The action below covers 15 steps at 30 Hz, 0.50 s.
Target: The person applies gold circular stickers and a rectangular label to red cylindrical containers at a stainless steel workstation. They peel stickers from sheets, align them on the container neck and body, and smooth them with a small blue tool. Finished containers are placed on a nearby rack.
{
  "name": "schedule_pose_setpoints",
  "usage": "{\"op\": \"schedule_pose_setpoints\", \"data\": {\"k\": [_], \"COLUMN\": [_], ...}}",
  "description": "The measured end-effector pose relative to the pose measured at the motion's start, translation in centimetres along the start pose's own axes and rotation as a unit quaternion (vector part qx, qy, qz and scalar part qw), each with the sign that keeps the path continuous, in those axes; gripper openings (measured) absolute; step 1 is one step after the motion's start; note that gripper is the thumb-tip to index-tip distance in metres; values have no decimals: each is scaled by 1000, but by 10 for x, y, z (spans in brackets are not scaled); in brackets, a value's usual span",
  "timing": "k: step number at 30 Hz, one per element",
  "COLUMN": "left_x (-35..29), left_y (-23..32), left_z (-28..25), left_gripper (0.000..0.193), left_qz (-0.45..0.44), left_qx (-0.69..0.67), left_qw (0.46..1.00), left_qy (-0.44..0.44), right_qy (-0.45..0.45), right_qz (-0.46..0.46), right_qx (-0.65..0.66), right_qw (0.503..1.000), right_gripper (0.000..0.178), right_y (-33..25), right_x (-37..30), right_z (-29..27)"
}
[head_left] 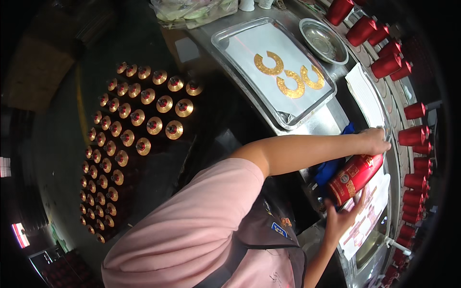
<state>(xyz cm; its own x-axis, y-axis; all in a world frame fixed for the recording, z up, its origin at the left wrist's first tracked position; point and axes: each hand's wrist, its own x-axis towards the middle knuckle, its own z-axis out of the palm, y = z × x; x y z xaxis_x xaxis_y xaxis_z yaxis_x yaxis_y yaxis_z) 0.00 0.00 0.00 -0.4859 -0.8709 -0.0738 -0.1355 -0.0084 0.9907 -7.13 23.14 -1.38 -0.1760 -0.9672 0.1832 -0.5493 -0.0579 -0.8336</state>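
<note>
A red bottle (354, 178) with gold print lies tilted between my hands, its base toward me. My left hand (373, 142) is closed around its upper end, hiding the neck. From below, my right hand (342, 220) cups the base end, thumb on one side and fingers along the other. Beside the bottle is a bunched blue cloth (322, 174), and under it a printed sheet (367, 218). Three gold C-shaped pieces, one of them a gold piece (291, 85) near the middle, lie on a white sheet in a metal tray (249, 100).
A metal bowl (322, 40) and a stack of white papers (364, 93) sit past the tray. Red bottles (414, 136) stand along a curved conveyor at right. Many gold-collared bottles (153, 126) stand in rows at left. A plastic bag (194, 12) lies at the back.
</note>
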Motion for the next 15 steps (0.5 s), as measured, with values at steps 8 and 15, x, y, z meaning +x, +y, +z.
{"op": "schedule_pose_setpoints", "data": {"k": [8,15], "left_x": [-77,-359], "left_y": [-22,6], "left_z": [-72,-215], "left_gripper": [41,14], "left_qz": [69,132], "left_qx": [-139,-57], "left_qw": [984,962], "left_qy": [82,233], "right_qy": [-90,-299], "right_qz": [-72,-457], "right_qx": [22,-94], "right_qw": [993,832], "right_gripper": [107,85], "right_y": [-32,-82], "right_x": [-22,34], "right_z": [-4,70]}}
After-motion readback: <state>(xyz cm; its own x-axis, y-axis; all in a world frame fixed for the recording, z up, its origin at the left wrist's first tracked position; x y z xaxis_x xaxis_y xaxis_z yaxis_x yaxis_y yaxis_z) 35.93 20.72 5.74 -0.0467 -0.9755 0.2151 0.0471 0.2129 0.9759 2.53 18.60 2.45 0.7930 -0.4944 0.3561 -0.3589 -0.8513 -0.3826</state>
